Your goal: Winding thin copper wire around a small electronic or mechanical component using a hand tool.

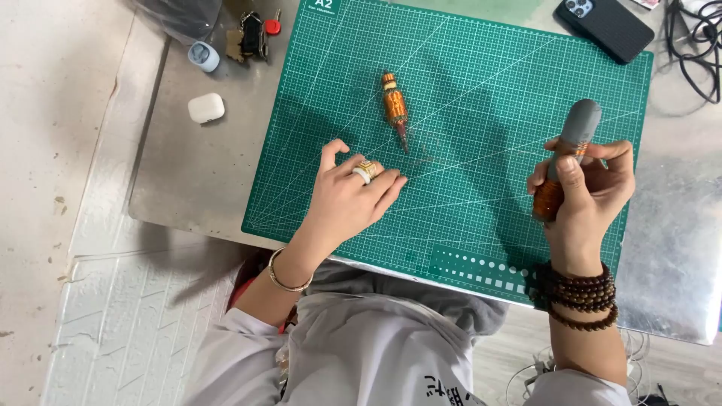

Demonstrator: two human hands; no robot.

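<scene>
— Copper-wound and grey-sleeved, the piece we hold sits in our right hand (583,188), fingers pressed around its coil end, thumb along the grey handle (577,124), out near the right edge of the green cutting mat (481,68). Is the hold sound?

— We judge it firm, but it sits low on the windings; wire like that could slip or scuff under the thumb, so we would do well to press lightly there and let the grey part bear the hold.

— And our left hand (350,199)?

— Spread and holding nothing, fingertips resting on the mat toward its near left corner, a ring (366,171) on one finger. The second coil tool (395,109) lies flat just beyond it, near the mat's middle, tip pointing toward us, not touched.

— Anything in our way?

— A white earbud case (205,107) and keys (254,34) sit off the mat's far left corner, a black phone (605,26) past its far right corner; all well apart from both hands.
</scene>
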